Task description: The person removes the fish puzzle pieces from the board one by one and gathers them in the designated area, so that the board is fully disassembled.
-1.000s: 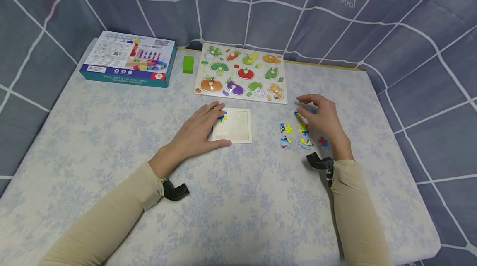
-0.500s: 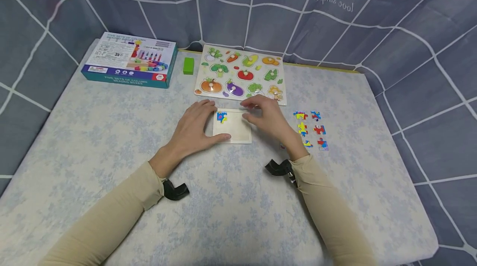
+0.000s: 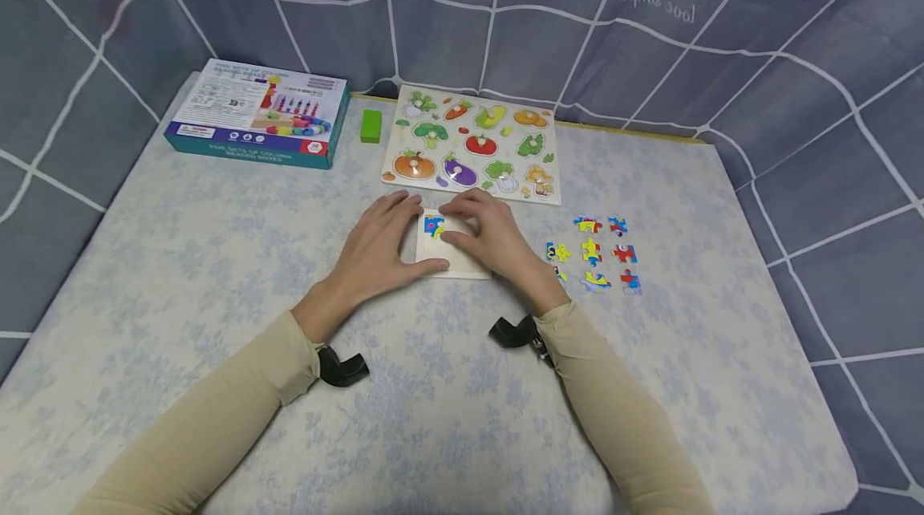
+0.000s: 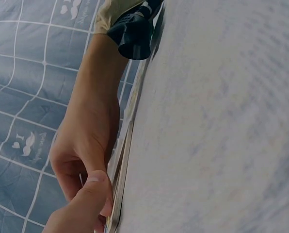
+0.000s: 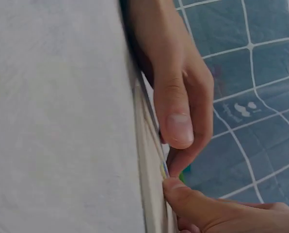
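Observation:
A small square wooden puzzle tray (image 3: 465, 274) lies flat before me. One blue-and-yellow jigsaw piece (image 3: 433, 226) sits in its upper left corner. My left hand (image 3: 378, 242) holds the tray at its left side, thumb over the lower rim and fingers at the upper left corner. My right hand (image 3: 494, 238) reaches over the tray from the right, thumb and forefinger at the edges of that piece. In the right wrist view, its thumb (image 5: 181, 191) meets the piece's coloured edge. The right hand hides much of the tray's right side.
Several loose jigsaw pieces (image 3: 592, 252) lie in rows to the right, one partly hidden by the right wrist. Behind the tray lies a vegetable knob puzzle board (image 3: 471, 148). A green block (image 3: 371, 127) and a boxed toy set (image 3: 256, 115) stand at the back left, near the curtain.
My right hand has moved left from the loose pieces to the tray, and its thumb and forefinger have come to the piece there. The left hand has stayed at the tray.

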`<state>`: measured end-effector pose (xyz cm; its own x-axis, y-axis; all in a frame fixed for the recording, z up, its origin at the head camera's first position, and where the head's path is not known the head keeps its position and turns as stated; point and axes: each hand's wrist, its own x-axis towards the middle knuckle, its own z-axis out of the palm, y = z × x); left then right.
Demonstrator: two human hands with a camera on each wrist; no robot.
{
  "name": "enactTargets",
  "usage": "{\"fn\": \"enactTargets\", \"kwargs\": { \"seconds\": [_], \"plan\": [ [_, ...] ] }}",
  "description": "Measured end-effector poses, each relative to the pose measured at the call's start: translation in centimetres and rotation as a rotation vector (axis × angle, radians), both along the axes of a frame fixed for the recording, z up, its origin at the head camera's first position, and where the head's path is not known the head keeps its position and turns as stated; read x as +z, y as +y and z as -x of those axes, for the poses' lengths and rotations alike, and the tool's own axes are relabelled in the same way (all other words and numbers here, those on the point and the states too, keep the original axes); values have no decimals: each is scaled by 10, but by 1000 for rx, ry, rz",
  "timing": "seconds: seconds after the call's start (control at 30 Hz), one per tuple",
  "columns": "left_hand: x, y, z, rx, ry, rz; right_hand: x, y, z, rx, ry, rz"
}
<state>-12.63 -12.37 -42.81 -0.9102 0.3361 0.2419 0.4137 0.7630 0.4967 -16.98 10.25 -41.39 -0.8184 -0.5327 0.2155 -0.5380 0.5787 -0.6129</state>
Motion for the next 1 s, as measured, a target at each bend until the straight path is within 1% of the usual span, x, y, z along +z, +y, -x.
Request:
{"fn": "enactTargets", "kwargs": {
  "seconds": [0.1, 0.27, 0.4, 0.53, 0.63, 0.73, 0.87, 1.0],
  "plan": [
    [1, -1, 1, -5, -18, 33, -1, -3, 0, 21, 36, 2],
    [-1, -2, 2, -30, -48, 77, 0, -4, -4, 40, 102, -42],
    [-1, -1, 1, -33, -50, 73, -1, -4, -4, 72, 161, -63],
    [-2, -2, 1, -33, -34, 66, 0, -2, -2, 114, 182, -75],
    [-2, -2, 2, -33, -24, 60, 2, 2, -1, 145, 171, -74],
    [-1, -1, 2, -37, -21, 57, 2, 5, 0, 155, 141, -44],
    [-1, 1, 2, -35, -28, 58, 0, 8, 1, 151, 78, -9],
    [-3, 1, 3, -29, -35, 67, -2, 10, 1, 146, 29, -3]
  ]
}}
